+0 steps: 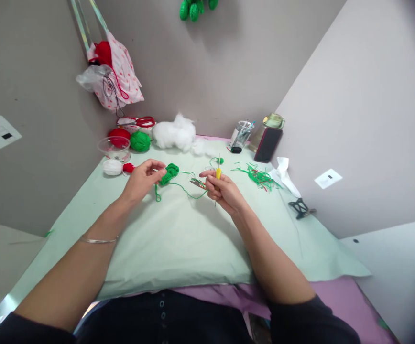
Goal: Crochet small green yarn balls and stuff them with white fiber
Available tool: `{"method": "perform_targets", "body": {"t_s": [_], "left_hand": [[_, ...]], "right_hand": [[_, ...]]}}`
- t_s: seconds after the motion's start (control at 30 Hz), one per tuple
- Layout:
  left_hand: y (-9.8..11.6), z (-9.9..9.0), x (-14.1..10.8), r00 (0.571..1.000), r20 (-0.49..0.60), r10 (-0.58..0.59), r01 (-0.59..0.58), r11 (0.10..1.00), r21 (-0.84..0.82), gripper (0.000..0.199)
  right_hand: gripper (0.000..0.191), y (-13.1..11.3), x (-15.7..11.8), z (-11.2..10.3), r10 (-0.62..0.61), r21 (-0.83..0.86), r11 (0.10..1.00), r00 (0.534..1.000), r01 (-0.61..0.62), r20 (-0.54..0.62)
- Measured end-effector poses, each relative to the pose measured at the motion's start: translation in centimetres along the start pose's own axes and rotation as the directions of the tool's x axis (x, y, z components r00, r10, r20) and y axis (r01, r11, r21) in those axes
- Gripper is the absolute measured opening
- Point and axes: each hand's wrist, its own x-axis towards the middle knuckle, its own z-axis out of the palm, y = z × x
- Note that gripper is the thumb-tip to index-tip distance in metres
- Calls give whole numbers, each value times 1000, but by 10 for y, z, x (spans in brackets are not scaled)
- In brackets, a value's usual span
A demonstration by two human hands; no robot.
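At the middle of the table my left hand [143, 177] has its thumb and fingers closed on the left edge of a small bundle of green yarn [169, 174]. A loose strand runs from the bundle towards my right hand [225, 191], and a short loop hangs below it. Closed in my right hand is a crochet hook with a yellow handle [218, 173], its thin metal tip pointing up. Beside those fingers lie scissors [197, 183] with open-looking blades, their handles partly hidden by the hand. A small green yarn ball [220, 161] sits just behind.
Green and red yarn scraps [261, 177] lie to the right, near a phone [268, 145], a jug [274, 120] and a clear cup [242, 135]. White stuffing [175, 134], a green ball [140, 141], a plastic bowl [114, 152] and white yarn [112, 167] stand back left.
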Motion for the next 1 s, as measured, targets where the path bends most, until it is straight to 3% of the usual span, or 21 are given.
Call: {"method": "perform_targets", "body": {"t_s": [0.07, 0.13, 0.2, 0.23, 0.3, 0.43, 0.53, 0.6, 0.67, 0.83, 0.9, 1.0], "left_hand": [[4, 15, -9, 985, 169, -33, 46, 996, -76, 36], [7, 33, -20, 916, 395, -73, 125, 986, -107, 53], [8, 49, -30, 836, 543, -75, 190, 969, -159, 61], [8, 56, -33, 825, 562, -60, 209, 956, -205, 61], [5, 65, -37, 853, 520, -39, 232, 922, -310, 56], [-2, 68, -34, 960, 258, -110, 241, 794, -559, 26], [-5, 65, -31, 976, 140, -165, 216, 781, -586, 21], [-5, 64, -30, 979, 87, -187, 201, 781, -591, 20], [-5, 65, -30, 981, 36, -191, 175, 787, -592, 20], [-8, 67, -32, 988, -55, -144, 89, 826, -556, 23], [-9, 68, -33, 992, -53, -116, 71, 848, -525, 26], [-9, 71, -38, 997, -7, -74, 62, 881, -468, 27]], "right_hand": [[20, 1, -3, 5, -10, -6, 1000, 999, 11, 46], [21, 2, -6, 10, -24, -12, 1000, 992, 26, 125], [24, 2, -9, 15, -27, -18, 999, 975, 32, 221], [26, 2, -11, 17, -24, -19, 999, 964, 30, 263], [28, 2, -13, 20, -25, -6, 1000, 949, 28, 316], [24, 4, -11, 19, -6, -1, 1000, 965, 7, 262], [29, 7, -4, 13, 7, -39, 999, 998, -4, 63], [33, 9, 1, 7, -43, -54, 998, 994, 38, -98], [35, 9, 5, 2, -85, -61, 995, 980, 74, -183], [41, 11, 4, 5, 77, -103, 991, 994, -84, -71], [44, 16, 3, 12, 133, -107, 985, 991, -136, -28], [46, 25, 5, 19, 125, -71, 989, 991, -128, -43]]}}
